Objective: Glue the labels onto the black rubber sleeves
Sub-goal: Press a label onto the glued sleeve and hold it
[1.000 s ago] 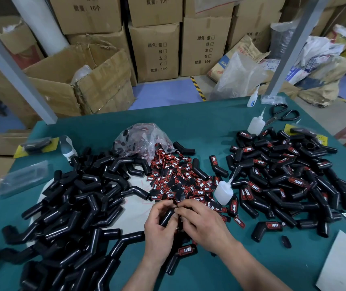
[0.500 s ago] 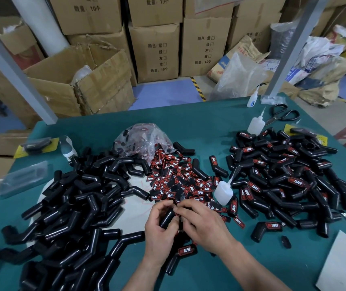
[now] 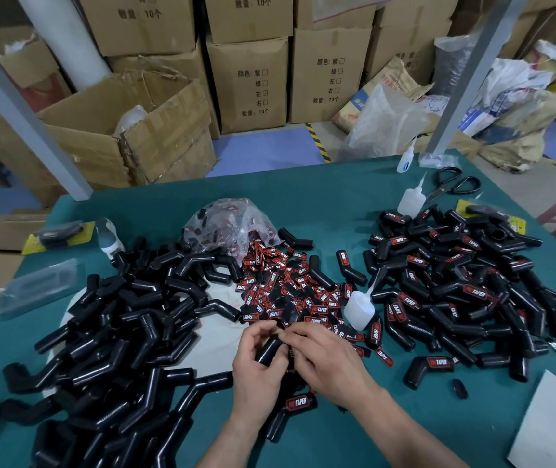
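Observation:
My left hand (image 3: 259, 369) grips a bent black rubber sleeve (image 3: 267, 349) near the table's front middle. My right hand (image 3: 327, 359) pinches at the sleeve's upper end, fingers curled; whether a label sits under them is hidden. Just beyond the hands lies a heap of red-and-black labels (image 3: 290, 288). A small glue bottle (image 3: 359, 307) leans at that heap's right edge. Plain sleeves (image 3: 118, 325) are piled on the left, labelled sleeves (image 3: 455, 285) on the right. One labelled sleeve (image 3: 295, 405) lies below my hands.
A plastic bag of labels (image 3: 232, 224) sits behind the label heap. A second glue bottle (image 3: 411, 201) and scissors (image 3: 455, 184) lie at the back right. White card (image 3: 553, 427) covers the front right corner. Cardboard boxes (image 3: 249, 82) stand beyond the green table (image 3: 320, 194).
Both hands stay in the same spot on the sleeve; the fingers have shifted only slightly along it.

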Motion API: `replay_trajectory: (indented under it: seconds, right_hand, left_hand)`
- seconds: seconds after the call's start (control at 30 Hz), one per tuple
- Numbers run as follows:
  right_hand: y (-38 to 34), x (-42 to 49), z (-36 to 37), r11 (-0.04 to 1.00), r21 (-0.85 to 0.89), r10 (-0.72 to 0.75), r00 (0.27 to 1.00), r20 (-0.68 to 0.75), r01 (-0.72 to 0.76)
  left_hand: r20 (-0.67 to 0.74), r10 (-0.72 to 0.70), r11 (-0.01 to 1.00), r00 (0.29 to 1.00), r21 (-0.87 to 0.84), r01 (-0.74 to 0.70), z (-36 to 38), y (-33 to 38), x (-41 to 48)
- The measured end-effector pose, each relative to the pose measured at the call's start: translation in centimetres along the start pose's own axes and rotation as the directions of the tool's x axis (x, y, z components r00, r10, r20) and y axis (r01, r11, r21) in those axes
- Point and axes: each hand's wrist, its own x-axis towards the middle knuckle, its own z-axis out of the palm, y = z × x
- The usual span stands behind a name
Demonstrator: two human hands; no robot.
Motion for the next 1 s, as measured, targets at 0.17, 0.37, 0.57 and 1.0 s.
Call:
replay_trajectory:
  seconds: [0.17,0.37,0.57,1.0]
  right_hand:
    - [0.1,-0.1,-0.1,1.0,-0.002,0.01,1.0,0.014,-0.01]
    - [0.3,-0.3,0.3,0.995,0.025,0.091,0.995,0.042,-0.092]
    - [0.5,-0.4,0.0,0.986,0.115,0.125,0.992,-0.01,-0.124]
    - [-1.1,-0.8,-1.9,0.998,0.062,0.002,0.971,0.241,-0.017]
  left_hand:
    - [0.009,-0.001,1.0,1.0,-0.017,0.001,0.0,-0.1,0.0]
    - [0.018,0.017,1.0,1.0,-0.01,-0.017,0.2,-0.6,-0.1]
    - [-0.007,0.154,0.98,0.988,-0.125,-0.154,-0.3,-0.1,-0.4]
    - [-0.24,0.13,0.99,0.962,0.082,-0.113,-0.8,-1.3,-0.6]
